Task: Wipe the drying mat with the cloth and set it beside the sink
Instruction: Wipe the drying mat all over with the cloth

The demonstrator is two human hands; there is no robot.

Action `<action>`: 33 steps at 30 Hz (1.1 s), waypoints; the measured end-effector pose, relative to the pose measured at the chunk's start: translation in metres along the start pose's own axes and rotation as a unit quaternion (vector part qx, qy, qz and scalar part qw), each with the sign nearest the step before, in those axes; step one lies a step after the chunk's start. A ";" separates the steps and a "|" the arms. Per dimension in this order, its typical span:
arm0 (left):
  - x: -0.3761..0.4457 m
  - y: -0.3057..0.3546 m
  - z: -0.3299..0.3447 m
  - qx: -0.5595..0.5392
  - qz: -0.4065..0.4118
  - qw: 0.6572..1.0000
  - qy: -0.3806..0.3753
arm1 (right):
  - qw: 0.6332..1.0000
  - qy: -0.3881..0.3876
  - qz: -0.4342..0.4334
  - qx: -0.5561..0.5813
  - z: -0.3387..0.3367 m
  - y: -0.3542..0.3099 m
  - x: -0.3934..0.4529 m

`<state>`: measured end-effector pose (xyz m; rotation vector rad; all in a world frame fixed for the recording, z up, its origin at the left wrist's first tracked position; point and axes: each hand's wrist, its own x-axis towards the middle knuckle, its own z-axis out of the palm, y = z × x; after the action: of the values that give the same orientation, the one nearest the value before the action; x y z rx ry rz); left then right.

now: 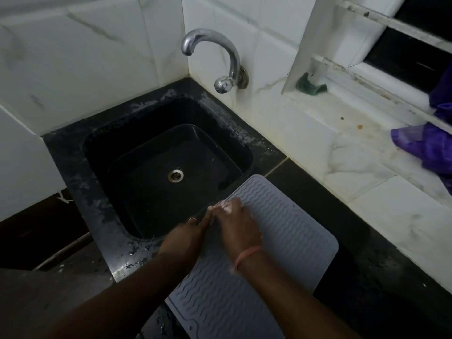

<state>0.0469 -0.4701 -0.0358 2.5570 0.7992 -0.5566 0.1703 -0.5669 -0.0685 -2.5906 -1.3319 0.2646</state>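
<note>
1. The right hand (236,222) lies palm down on the drying mat (281,241), fingers curled over the mat's sink-side edge; whether they pinch that edge or hold a cloth I cannot tell. A thin orange band circles its wrist.
2. The left hand (189,237) meets the right at the same edge, fingers pointing toward the sink (168,165) with the fingertips at the mat's border; its grip is hidden too.
3. The drying mat is a grey, flexible-looking rectangle with rounded corners, a raised rim and wavy ridges. It lies flat on the counter (342,241) just beside the sink, its far corner slightly overhanging the basin's rim.
4. Away from the sink, bare dark counter runs between the mat's long edge and the white marble-look tiles.
5. The sink is a black square basin with rounded corners and a steel drain (175,175); its surround shows wet streaks and droplets.
6. Behind the sink, a curved chrome tap (217,55) juts from the tiled wall.
7. Beyond the tap, a green scrubber (310,84) sits on the window ledge, and purple fabric (428,148) drapes farther along.
</note>
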 end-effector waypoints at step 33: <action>-0.021 0.075 -0.015 -0.843 -0.097 0.502 -0.171 | 0.678 0.006 0.275 0.681 -0.047 0.019 -0.049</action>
<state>0.0801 -0.5282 0.0060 0.4708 0.7563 -0.0722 0.1686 -0.6230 -0.0259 -1.4733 -0.0065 0.8940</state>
